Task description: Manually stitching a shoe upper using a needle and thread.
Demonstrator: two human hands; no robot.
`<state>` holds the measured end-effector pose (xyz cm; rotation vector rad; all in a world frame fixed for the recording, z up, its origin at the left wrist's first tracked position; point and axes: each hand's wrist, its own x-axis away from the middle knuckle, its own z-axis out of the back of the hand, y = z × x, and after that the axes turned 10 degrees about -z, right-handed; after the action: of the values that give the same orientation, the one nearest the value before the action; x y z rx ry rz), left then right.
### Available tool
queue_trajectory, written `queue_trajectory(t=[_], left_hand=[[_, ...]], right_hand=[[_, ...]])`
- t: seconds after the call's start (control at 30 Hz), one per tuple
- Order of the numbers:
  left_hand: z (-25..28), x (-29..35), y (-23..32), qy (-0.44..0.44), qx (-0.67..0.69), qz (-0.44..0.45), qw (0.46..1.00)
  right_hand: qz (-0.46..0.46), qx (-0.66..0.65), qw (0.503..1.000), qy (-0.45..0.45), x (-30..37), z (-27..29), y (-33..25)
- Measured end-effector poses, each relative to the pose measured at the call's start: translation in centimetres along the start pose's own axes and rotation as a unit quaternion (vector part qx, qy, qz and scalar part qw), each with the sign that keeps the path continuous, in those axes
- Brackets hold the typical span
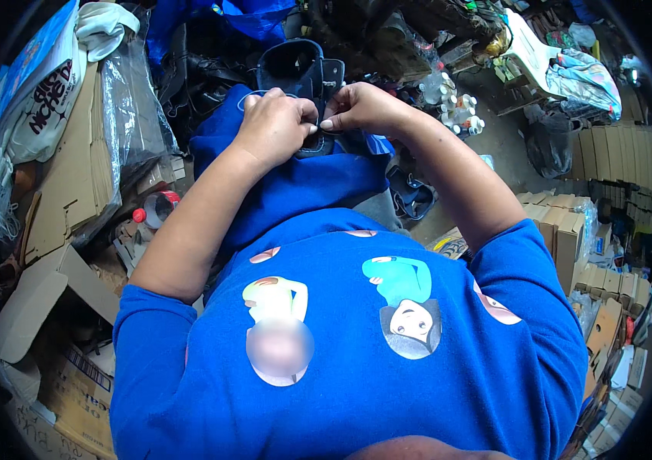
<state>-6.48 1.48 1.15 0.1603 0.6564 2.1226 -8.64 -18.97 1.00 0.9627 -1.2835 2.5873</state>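
A dark leather shoe (289, 65) with an open top and a strap (333, 73) with holes lies on the blue cloth (303, 184) over my lap. My left hand (276, 123) is closed at the shoe's near part, its fingertips pressed together there. A thin pale thread (243, 100) loops out beside its knuckles. Close by on the right, my right hand (357, 107) is closed in a pinch at the shoe's edge. What lies between its thumb and finger is too small to make out.
Stacked flat cardboard (81, 165) and an open carton (31, 307) stand on the left, near a red-capped plastic bottle (159, 208). Another dark shoe (412, 193) lies right of my lap. Farther right are several small bottles (460, 111), a white chair (529, 50) and cardboard boxes (563, 230).
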Motion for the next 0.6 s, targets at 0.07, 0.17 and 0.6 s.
queue_trajectory(t=[0.07, 0.17, 0.6], left_hand=[[0.6, 0.1, -0.3, -0.021, 0.017, 0.005, 1.000], [0.7, 0.4, -0.4, -0.007, 0.003, -0.006, 1.000], [1.2, 1.4, -1.6, -0.050, 0.118, 0.057, 0.990]], right_hand=[[0.013, -0.007, 1.000, 0.000, 0.1, 0.0, -0.1], [0.013, 0.002, 1.000, -0.006, -0.2, 0.1, -0.3], [0.064, -0.093, 0.994, 0.011, 1.1, 0.9, 2.2]])
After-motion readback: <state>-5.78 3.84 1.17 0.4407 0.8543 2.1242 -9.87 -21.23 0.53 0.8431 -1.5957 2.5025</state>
